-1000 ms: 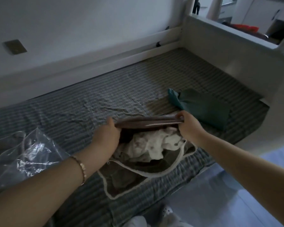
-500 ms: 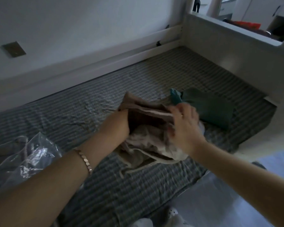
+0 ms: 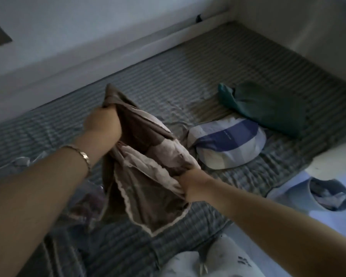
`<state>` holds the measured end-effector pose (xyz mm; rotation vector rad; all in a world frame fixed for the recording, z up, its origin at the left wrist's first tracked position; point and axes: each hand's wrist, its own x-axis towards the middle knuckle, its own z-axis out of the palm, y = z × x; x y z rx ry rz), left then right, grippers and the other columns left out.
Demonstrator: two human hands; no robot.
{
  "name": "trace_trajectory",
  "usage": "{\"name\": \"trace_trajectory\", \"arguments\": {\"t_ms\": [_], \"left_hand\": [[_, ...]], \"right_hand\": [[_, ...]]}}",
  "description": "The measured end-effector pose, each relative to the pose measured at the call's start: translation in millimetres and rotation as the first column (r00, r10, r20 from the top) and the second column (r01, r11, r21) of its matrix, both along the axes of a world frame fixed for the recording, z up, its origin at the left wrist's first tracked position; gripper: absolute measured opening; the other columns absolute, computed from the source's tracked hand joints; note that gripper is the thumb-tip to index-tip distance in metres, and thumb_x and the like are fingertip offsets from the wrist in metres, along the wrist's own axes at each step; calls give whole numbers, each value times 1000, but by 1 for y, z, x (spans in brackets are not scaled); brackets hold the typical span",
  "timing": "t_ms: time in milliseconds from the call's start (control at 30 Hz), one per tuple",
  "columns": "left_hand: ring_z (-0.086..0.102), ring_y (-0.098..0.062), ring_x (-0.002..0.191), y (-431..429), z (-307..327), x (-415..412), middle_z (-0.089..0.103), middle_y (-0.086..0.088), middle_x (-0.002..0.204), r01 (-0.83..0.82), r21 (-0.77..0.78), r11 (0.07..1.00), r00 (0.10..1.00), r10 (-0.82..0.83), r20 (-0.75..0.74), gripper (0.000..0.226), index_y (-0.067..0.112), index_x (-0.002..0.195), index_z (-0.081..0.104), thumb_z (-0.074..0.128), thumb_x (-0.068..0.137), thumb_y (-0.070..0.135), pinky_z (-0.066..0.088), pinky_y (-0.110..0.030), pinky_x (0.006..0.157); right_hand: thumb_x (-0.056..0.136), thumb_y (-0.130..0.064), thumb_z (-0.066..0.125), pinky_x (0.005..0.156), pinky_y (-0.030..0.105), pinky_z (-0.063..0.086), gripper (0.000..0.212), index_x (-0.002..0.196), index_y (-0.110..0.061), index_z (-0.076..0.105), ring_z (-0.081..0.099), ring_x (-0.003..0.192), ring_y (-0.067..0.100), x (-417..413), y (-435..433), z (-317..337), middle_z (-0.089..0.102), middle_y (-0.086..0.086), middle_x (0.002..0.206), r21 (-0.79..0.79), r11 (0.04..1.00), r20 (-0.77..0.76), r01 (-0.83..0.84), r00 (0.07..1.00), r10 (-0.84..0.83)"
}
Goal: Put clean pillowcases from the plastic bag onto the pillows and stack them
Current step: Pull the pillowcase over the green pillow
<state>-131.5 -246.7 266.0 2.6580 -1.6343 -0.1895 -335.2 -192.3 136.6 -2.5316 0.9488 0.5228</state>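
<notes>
A brown pillowcase with pale trim (image 3: 148, 198) is lifted over the striped mattress (image 3: 188, 76), with a pale pillow (image 3: 154, 156) partly inside it. My left hand (image 3: 103, 124) grips the pillowcase's upper corner. Lower down, my right hand (image 3: 190, 182) grips the edge of its opening and the pillow. A pillow in a white and blue case (image 3: 228, 144) lies on the mattress just right of the brown one. The clear plastic bag (image 3: 84, 204) lies crumpled under my left forearm, mostly hidden.
A dark green folded cloth (image 3: 268, 108) lies on the mattress behind the blue pillow. White bed frame walls (image 3: 288, 27) close the back and right sides. On the floor at right stands a small grey bin (image 3: 328, 194). Pale slippers (image 3: 208, 260) show at the bottom.
The pillowcase with the pillow has been lifted and tilted, my left hand going up and left, my right hand coming down toward me. The blue and white pillow has come into view.
</notes>
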Motion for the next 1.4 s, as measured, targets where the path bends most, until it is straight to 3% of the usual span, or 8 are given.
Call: {"name": "trace_trajectory", "arguments": {"t_ms": [167, 367, 533, 767, 900, 967, 1133, 1400], "left_hand": [[51, -47, 112, -16, -69, -25, 53, -32, 121, 130, 205, 970, 991, -135, 10, 47, -3, 134, 38, 49, 90, 11, 42, -49, 94], [59, -40, 98, -56, -182, -93, 60, -24, 108, 117, 265, 957, 991, -93, -101, 32, 0, 116, 52, 44, 95, 23, 44, -39, 72], [58, -36, 100, -117, -239, -164, 61, -19, 108, 32, 276, 961, 985, 17, -172, 31, 5, 118, 49, 43, 96, 26, 44, -39, 75], [58, -30, 98, -204, -315, -239, 59, -11, 100, -76, 376, 923, 953, 178, -246, 27, 11, 108, 55, 44, 94, 31, 45, -38, 81], [50, -18, 76, -224, -345, -253, 47, 1, 75, -101, 418, 903, 942, 221, -251, 13, 16, 93, 51, 50, 92, 28, 39, -31, 65], [52, -18, 72, -231, -359, -251, 52, -1, 77, -120, 411, 904, 937, 240, -255, 11, 14, 92, 53, 52, 91, 25, 41, -31, 63], [52, -21, 60, -240, -372, -248, 53, -3, 65, -168, 398, 902, 920, 289, -266, 11, 12, 84, 50, 54, 90, 20, 41, -30, 56], [50, -24, 62, -219, -334, -226, 53, -7, 66, -213, 408, 888, 876, 358, -322, 22, 14, 71, 45, 54, 91, 19, 35, -29, 55]], "right_hand": [[86, -22, 58, 110, 37, 28, 80, 150, -22, 10, 22, 139, 24, -20, -14, -44, 21, 2, 152, 41, 998, 43, 48, 998, -50], [85, -13, 54, 105, 37, 33, 51, 135, -18, 44, 39, 125, 26, -112, -87, -119, 41, 5, 137, 95, 922, -56, 377, 926, -373], [87, -18, 55, 85, 34, 41, 39, 124, -8, 51, 46, 116, 30, -214, -204, -160, 47, 12, 128, -117, 782, -189, 612, 760, -622], [67, -53, 76, 115, 42, 11, 128, 146, -2, -10, -2, 144, 34, -315, -364, -219, -6, 22, 154, -328, 621, -412, 712, 484, -772], [55, -61, 79, 115, 44, 9, 144, 145, 0, -15, 3, 144, 30, -346, -401, -260, 2, 18, 155, -297, 579, -460, 759, 418, -783], [62, -55, 78, 112, 43, 19, 130, 146, 1, -4, 14, 142, 30, -355, -407, -278, 14, 17, 153, -311, 569, -439, 762, 415, -797], [87, -15, 57, 76, 34, 46, 27, 112, -3, 56, 59, 102, 33, -370, -423, -285, 62, 16, 111, -408, 635, -298, 656, 562, -772], [74, 2, 55, 55, 32, 42, 19, 89, -1, 65, 54, 68, 35, -375, -428, -160, 53, 9, 65, -183, 514, 125, 838, 538, -834]]}}
